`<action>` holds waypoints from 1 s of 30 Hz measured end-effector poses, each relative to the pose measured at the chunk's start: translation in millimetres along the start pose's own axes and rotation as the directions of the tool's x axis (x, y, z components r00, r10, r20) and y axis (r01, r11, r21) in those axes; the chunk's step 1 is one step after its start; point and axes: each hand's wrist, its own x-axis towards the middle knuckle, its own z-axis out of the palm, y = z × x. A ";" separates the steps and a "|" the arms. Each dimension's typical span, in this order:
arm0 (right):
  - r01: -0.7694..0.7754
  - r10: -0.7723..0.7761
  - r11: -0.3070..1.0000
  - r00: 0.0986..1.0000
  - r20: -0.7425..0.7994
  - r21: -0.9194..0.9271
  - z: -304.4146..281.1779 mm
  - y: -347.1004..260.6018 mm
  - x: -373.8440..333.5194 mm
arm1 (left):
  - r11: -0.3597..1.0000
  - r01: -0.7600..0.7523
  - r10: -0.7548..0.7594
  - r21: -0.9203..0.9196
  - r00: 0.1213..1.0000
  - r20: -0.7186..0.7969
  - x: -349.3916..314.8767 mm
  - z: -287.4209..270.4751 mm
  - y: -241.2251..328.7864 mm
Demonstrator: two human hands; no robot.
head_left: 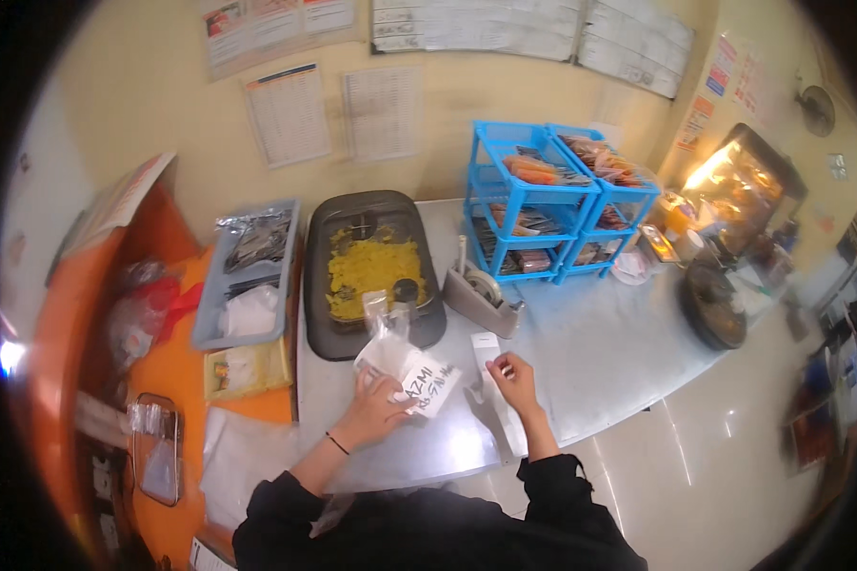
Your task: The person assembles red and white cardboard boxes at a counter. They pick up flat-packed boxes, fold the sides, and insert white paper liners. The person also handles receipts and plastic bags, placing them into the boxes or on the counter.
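Note:
My left hand (379, 409) grips a white paper packet (428, 379) with dark handwriting on it. Clear plastic (383, 319) sticks up from the packet's top, overlapping the near edge of a black tray (319, 328) of yellow food (371, 271). To the right, my right hand (516, 381) is closed in a pinch; what lies between its fingertips is too small to make out. Under that hand runs a long white strip (487, 354) on the metal table. Just beyond the strip stands a grey tape dispenser (484, 297) with a roll in it.
Blue stacked baskets (533, 195) hold packets at the back. A grey-blue bin (200, 328) and a yellow tray (281, 371) sit at left, near an orange counter (181, 533). A dark round pan (709, 309) stands at the metal table's (628, 352) right end.

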 end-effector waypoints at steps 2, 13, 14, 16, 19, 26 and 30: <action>0.154 -0.134 0.986 0.963 0.232 -0.070 12.3 -29.9 21.4 | 0.997 -0.009 0.005 0.071 0.998 0.055 -12.9 -24.4 -12.1; 0.569 -0.372 0.772 0.045 0.927 0.283 139.9 -84.4 103.0 | 0.683 0.731 -0.591 -0.008 0.546 -0.593 -139.6 -57.9 20.3; 0.564 -0.271 0.803 0.059 0.961 0.192 139.0 -103.9 99.6 | 0.626 0.780 -0.623 -0.023 0.482 -0.616 -157.4 -56.5 31.4; 0.566 -0.066 0.824 0.061 0.996 0.019 130.8 -153.7 81.8 | 0.527 0.840 -0.733 -0.132 0.371 -0.570 -190.2 -52.4 61.2; 0.362 -0.123 0.925 0.003 0.992 0.114 146.9 -160.3 81.0 | 0.430 0.870 -0.791 -0.241 0.235 -0.565 -226.9 -50.0 94.4; 0.051 -0.541 0.840 0.137 0.830 0.540 179.8 -366.4 26.0 | 0.303 0.910 -0.656 -0.283 -0.016 -0.755 -303.5 -72.8 176.3; 0.087 -0.768 0.633 0.194 0.610 0.769 232.3 -499.5 -34.3 | 0.197 0.951 -0.536 -0.239 -0.100 -0.838 -352.3 -89.1 225.7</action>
